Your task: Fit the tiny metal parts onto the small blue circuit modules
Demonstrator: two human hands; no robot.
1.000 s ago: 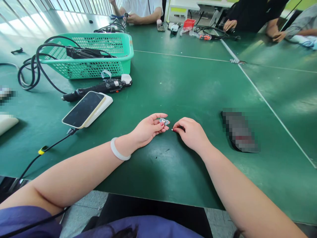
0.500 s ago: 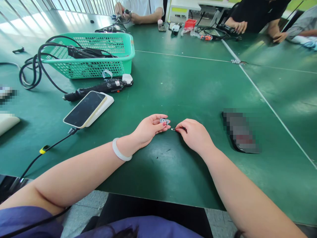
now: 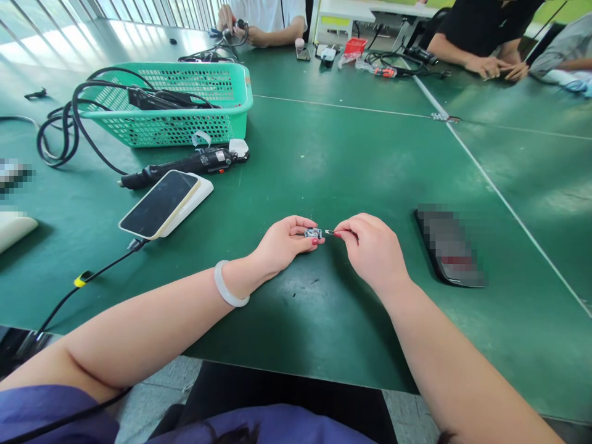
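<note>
Between the thumb and fingers of my left hand (image 3: 287, 243) is a small grey-blue part (image 3: 313, 234) with fine detail, too small to name. My right hand (image 3: 370, 246) pinches a tiny slim piece with a pale tip (image 3: 329, 232), which points toward the grey-blue part. A narrow gap separates the two pieces. Both hands are just above the green table (image 3: 300, 333), and a white bangle (image 3: 226, 287) circles my left wrist.
To the left lie a phone (image 3: 160, 203) on a white stand, a black electric screwdriver (image 3: 185, 166) and a green basket (image 3: 185, 126) with cables. A black pouch-like object (image 3: 448, 253) lies right. People's hands (image 3: 497, 68) rest across the table.
The grey-blue part has turned in my left hand and moved slightly right. My right hand has risen a little with the slim piece. Across the table, a person's hands have come together.
</note>
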